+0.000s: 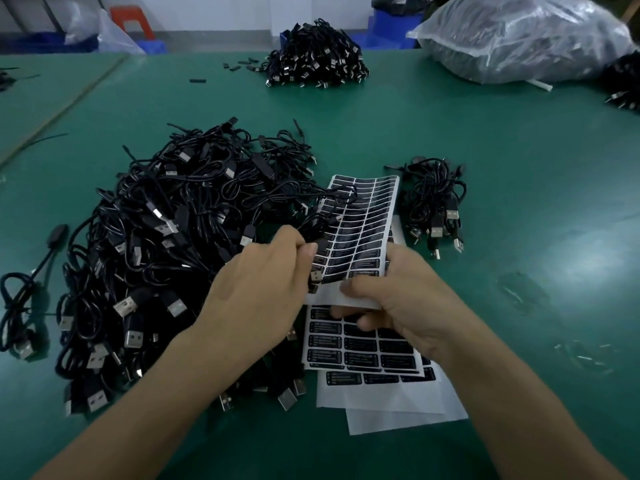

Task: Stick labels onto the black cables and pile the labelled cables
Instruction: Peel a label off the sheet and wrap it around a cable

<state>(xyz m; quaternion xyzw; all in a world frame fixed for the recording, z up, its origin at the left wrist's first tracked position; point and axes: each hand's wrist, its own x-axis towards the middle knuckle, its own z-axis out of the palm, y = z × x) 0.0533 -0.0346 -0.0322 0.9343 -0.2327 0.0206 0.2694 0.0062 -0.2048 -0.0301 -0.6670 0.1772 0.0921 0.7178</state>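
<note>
A big heap of black USB cables point(156, 244) lies on the green table to my left. My left hand point(263, 289) grips one black cable point(320, 230), whose loop hangs over a label sheet. My right hand point(401, 299) pinches the lower edge of that raised sheet of black labels point(363, 230). More label sheets point(367, 351) lie flat under my hands. A small pile of black cables point(436, 209) sits to the right of the sheets.
Another cable pile point(317, 58) sits at the far middle of the green table point(519, 150). A large clear plastic bag point(526, 36) of cables lies at the far right. A loose cable point(20, 289) lies at the left edge. Small black parts point(239, 64) are scattered far back.
</note>
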